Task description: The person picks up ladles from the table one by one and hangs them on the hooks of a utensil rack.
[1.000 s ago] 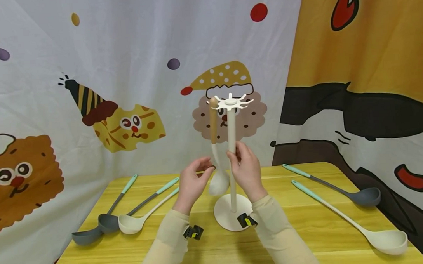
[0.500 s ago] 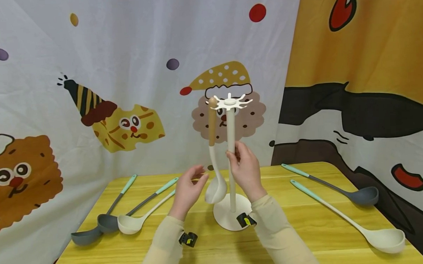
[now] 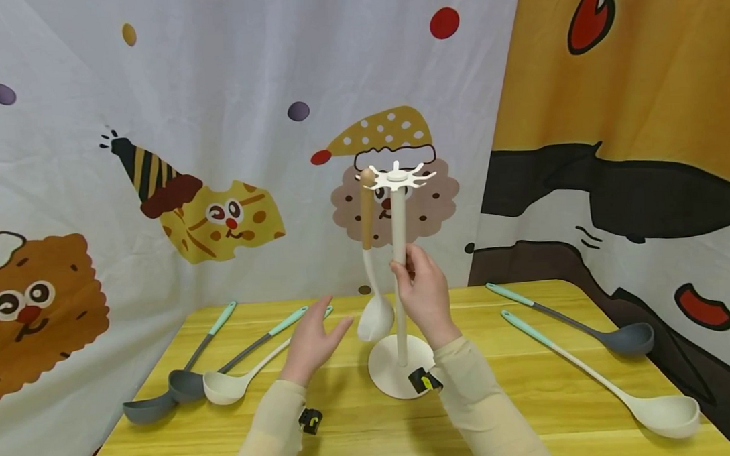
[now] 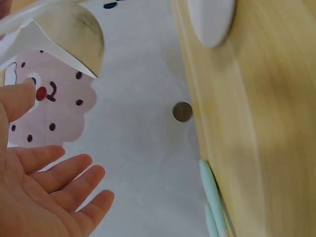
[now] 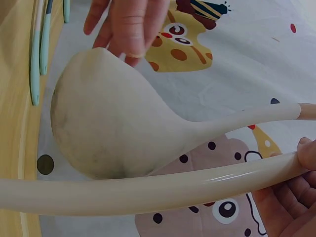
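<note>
A white ladle (image 3: 377, 318) with a wooden handle hangs by its top from one arm of a white utensil stand (image 3: 398, 220). My right hand (image 3: 426, 296) grips the stand's pole about halfway up, fingers and thumb wrapped around it. To the left of the ladle, my left hand (image 3: 311, 344) is held with fingers extended and thumb apart, holding nothing. In the left wrist view the ladle's bowl (image 4: 69, 34) is beyond the spread fingers. The right wrist view has the bowl close behind the pole (image 5: 148, 195).
Two grey ladles (image 3: 148, 409) (image 3: 188, 385) and a cream one (image 3: 226, 387), all with mint handles, lie on the left of the wooden table (image 3: 360, 423). At right lie another grey ladle (image 3: 631, 339) and a cream ladle (image 3: 667, 415). A cartoon-printed curtain (image 3: 245, 71) hangs behind.
My left hand has drawn away from the ladle, left and down, its fingers spreading. The hanging ladle swung left, then back a little right. My right hand keeps its place on the pole.
</note>
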Action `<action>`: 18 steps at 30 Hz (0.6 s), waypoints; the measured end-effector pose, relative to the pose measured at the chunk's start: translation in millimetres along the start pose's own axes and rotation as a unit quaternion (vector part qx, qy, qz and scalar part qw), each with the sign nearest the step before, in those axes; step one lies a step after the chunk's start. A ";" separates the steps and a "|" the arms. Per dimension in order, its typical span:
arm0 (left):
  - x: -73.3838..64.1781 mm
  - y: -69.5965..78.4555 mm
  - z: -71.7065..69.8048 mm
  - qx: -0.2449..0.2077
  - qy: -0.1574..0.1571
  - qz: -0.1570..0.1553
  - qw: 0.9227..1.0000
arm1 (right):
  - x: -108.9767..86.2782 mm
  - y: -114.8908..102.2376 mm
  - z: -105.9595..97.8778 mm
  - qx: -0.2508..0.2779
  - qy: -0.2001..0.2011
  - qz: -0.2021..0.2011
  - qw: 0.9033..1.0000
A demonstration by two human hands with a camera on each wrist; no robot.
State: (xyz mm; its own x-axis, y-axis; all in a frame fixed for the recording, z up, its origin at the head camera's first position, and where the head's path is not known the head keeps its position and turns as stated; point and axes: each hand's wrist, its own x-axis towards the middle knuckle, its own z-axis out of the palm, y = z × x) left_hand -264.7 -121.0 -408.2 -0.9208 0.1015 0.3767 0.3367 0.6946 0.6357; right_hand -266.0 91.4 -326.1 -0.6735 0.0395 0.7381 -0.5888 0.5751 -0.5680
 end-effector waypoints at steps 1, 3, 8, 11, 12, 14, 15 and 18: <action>-0.1 -2.1 -0.2 0.006 -0.004 -0.002 1.000 | 0.0 0.2 0.2 0.001 0.001 -0.001 1.000; -0.1 -6.1 -0.2 0.016 -0.009 0.000 1.000 | -0.3 0.8 0.5 0.000 0.003 -0.003 1.000; -1.2 -14.8 0.0 0.040 -0.026 -0.002 0.999 | -1.0 2.1 1.1 0.000 0.005 -0.004 1.000; -2.7 -19.3 0.3 0.060 -0.030 -0.006 0.998 | -0.8 2.0 1.5 0.002 0.005 -0.003 1.000; -3.2 -20.5 0.4 0.067 -0.028 -0.007 0.997 | -0.7 2.0 1.5 0.003 0.005 -0.004 1.000; -3.6 -23.4 0.9 0.081 -0.025 -0.008 0.996 | -0.7 2.0 1.6 0.003 0.004 -0.005 1.000; -3.8 -24.8 1.0 0.089 -0.023 -0.007 0.996 | -0.7 1.9 1.7 0.003 0.004 -0.005 1.000; -4.1 -29.6 1.7 0.111 -0.018 -0.005 0.994 | -0.9 2.4 1.7 0.002 0.003 -0.006 1.000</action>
State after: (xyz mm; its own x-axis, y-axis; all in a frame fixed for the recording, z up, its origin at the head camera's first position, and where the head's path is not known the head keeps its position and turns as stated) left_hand -271.3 -140.8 -429.7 -0.9316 0.1175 0.3439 0.2802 0.8347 0.4740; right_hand -267.5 91.3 -328.7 -0.6640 0.0385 0.7467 -0.5980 0.5722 -0.5613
